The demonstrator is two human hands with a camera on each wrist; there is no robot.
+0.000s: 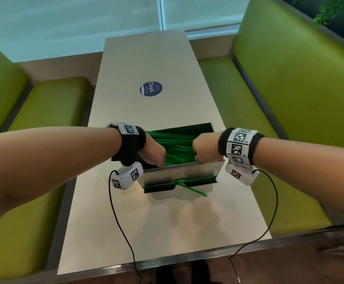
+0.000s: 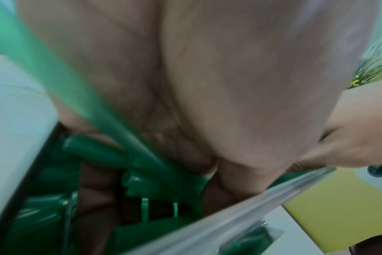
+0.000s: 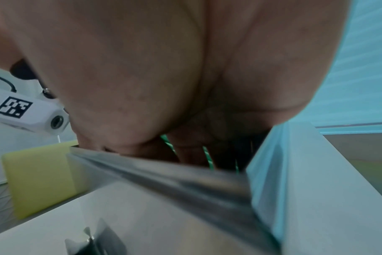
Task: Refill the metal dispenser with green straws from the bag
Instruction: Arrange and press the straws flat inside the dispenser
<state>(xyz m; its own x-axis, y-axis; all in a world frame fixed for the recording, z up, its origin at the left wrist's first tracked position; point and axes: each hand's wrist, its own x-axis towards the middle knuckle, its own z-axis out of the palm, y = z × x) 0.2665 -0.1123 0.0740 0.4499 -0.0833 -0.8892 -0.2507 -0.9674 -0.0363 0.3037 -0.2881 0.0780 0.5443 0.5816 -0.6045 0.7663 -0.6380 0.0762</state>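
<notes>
The metal dispenser (image 1: pixel 179 171) stands on the table with its top uncovered and several green straws (image 1: pixel 173 144) lying inside. My left hand (image 1: pixel 153 152) reaches in at the left end, its fingers curled down among the straws (image 2: pixel 98 155). At the right end my right hand (image 1: pixel 202 148) is curled like a fist just behind the front wall (image 3: pixel 164 172), its fingertips hidden among the straws (image 3: pixel 207 157). One bent straw (image 1: pixel 193 190) sticks out of the front slot. No bag shows in any view.
The long pale table (image 1: pixel 146 64) carries a round blue sticker (image 1: pixel 151 89) beyond the dispenser. Green benches flank it on the left (image 1: pixel 44 103) and right (image 1: pixel 289 89). Black cables (image 1: pixel 117 218) hang from both wrist cameras to the near edge.
</notes>
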